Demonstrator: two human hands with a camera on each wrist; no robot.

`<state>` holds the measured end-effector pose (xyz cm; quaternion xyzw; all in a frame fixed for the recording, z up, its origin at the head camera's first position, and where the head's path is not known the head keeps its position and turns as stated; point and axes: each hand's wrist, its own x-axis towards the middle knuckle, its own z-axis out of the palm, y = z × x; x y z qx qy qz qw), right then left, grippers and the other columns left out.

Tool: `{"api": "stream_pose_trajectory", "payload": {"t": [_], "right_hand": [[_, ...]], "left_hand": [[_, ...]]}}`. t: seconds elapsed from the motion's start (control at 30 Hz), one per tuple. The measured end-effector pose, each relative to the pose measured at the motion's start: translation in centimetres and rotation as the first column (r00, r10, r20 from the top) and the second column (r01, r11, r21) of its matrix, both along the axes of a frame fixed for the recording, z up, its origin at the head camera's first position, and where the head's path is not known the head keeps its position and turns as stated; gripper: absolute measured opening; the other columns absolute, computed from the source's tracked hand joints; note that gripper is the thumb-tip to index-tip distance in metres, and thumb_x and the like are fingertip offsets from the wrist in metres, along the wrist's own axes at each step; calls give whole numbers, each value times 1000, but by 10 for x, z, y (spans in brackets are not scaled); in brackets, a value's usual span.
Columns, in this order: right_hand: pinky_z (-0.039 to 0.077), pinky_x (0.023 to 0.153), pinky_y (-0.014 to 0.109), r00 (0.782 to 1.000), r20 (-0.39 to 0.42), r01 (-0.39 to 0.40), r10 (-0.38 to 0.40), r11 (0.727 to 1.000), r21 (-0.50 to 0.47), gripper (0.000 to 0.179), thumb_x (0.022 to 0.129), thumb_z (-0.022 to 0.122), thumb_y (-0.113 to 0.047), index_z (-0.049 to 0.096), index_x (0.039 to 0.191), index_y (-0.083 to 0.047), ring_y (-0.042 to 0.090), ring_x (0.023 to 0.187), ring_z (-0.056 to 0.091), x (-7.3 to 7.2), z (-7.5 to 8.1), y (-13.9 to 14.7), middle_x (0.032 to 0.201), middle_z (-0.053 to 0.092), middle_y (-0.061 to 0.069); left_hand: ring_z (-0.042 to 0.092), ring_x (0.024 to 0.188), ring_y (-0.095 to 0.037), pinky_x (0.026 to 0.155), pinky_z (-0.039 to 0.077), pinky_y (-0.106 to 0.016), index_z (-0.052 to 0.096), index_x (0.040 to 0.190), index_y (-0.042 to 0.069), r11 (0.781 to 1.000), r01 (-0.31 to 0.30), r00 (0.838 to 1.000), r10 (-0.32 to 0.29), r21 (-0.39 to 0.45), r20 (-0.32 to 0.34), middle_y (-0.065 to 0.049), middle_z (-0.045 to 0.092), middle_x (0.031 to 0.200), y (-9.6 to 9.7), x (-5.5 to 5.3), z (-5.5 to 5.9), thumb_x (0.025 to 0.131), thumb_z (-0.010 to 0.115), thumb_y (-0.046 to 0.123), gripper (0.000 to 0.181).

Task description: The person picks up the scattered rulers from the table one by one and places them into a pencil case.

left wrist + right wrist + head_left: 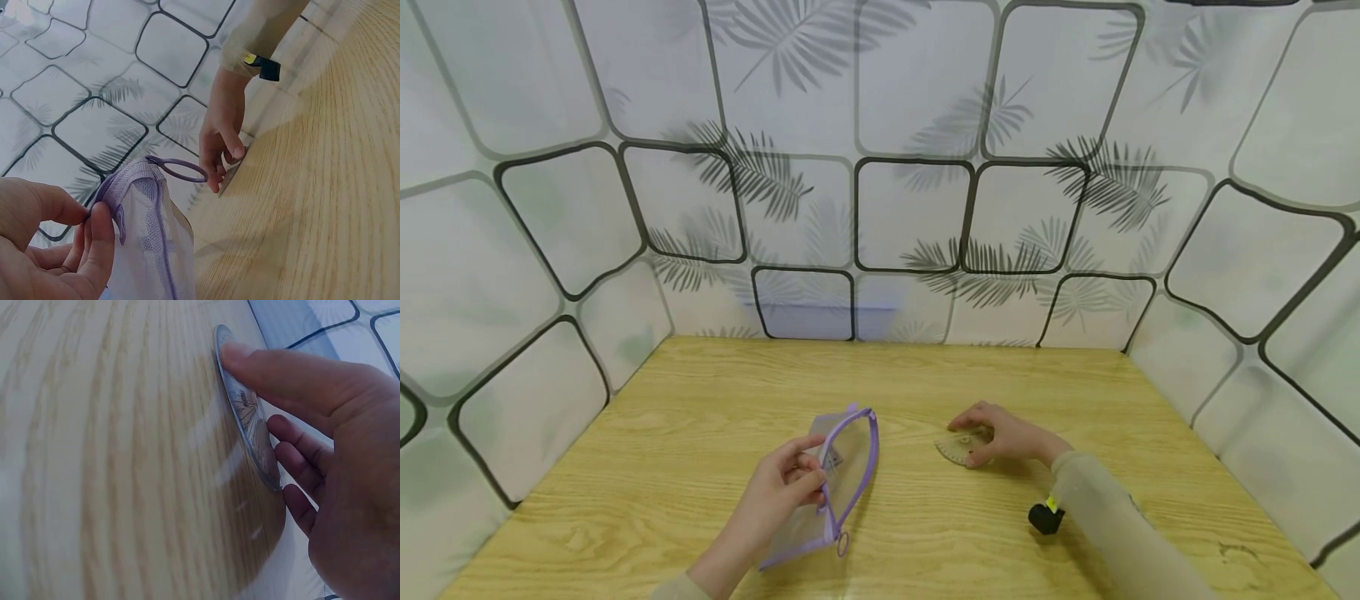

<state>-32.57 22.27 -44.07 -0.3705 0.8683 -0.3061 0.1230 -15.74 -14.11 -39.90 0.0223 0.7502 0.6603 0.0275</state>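
My left hand (781, 483) pinches the near edge of a translucent mesh zip pouch (797, 533) with purple trim. The pouch's mouth gapes toward the right, and a purple ring pull (181, 170) hangs at one end of its zip. To the right, my right hand (1011, 435) holds a clear half-round protractor (953, 450) close over the table. Its thumb lies on the protractor's printed face in the right wrist view, with the curled fingers at the opposite edge (275, 478). Part of the protractor is hidden under the hand in the head view.
Both hands are over a wood-grain table (910, 375). Patterned curtain-like sheets (910, 217) with leaves and rounded squares stand behind it and at both sides. A small black block with a yellow tab (1045, 518) sits at the right wrist.
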Motion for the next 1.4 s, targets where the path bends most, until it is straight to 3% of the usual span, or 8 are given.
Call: {"api": "stream_pose_trajectory", "payload": {"t": [0.33, 0.5, 0.8, 1.07, 1.4], "right_hand": [[46, 96, 33, 999, 40, 13, -13, 1000, 5, 54, 84, 78, -30, 60, 132, -13, 21, 112, 49, 0, -1, -1, 125, 53, 10], [47, 92, 31, 1000, 5, 20, -20, 1000, 12, 52, 84, 79, -30, 62, 130, -15, 19, 108, 50, -1, -3, -1, 120, 55, 9], [42, 84, 34, 998, 34, 50, -51, 998, 32, 52, 83, 80, -31, 62, 129, -16, 20, 100, 46, 0, 0, -4, 114, 54, 11], [36, 75, 26, 999, 33, 39, -41, 999, 35, 53, 83, 79, -31, 61, 130, -15, 18, 90, 39, -1, -2, -4, 106, 52, 9], [40, 77, 27, 1000, 0, 26, -26, 999, 32, 50, 83, 79, -33, 61, 127, -15, 17, 93, 45, -1, -3, -4, 111, 56, 9]], "left_hand": [[60, 74, -8, 69, 59, -19, 45, 142, -6, 1000, -3, 1000, 3, 6, 18, -5, 57, 91, 1, 1, 2, 92, 58, -2, 51], [60, 74, -8, 69, 59, -19, 43, 142, -6, 1000, 9, 1000, -9, 4, 5, -5, 57, 92, 0, 1, 2, 92, 59, -2, 53], [60, 75, -8, 69, 59, -19, 42, 143, -7, 1000, 16, 1000, -16, -4, 8, -4, 57, 92, 0, 1, 2, 92, 59, -1, 54], [60, 75, -8, 69, 59, -19, 40, 144, -7, 1000, 26, 1000, -26, 1, 11, -4, 57, 93, -1, 3, 2, 93, 58, -2, 54], [60, 75, -8, 69, 59, -19, 41, 144, -7, 1000, 21, 1000, -21, 0, 14, -5, 58, 93, 0, 2, 1, 93, 58, -2, 54]]}}
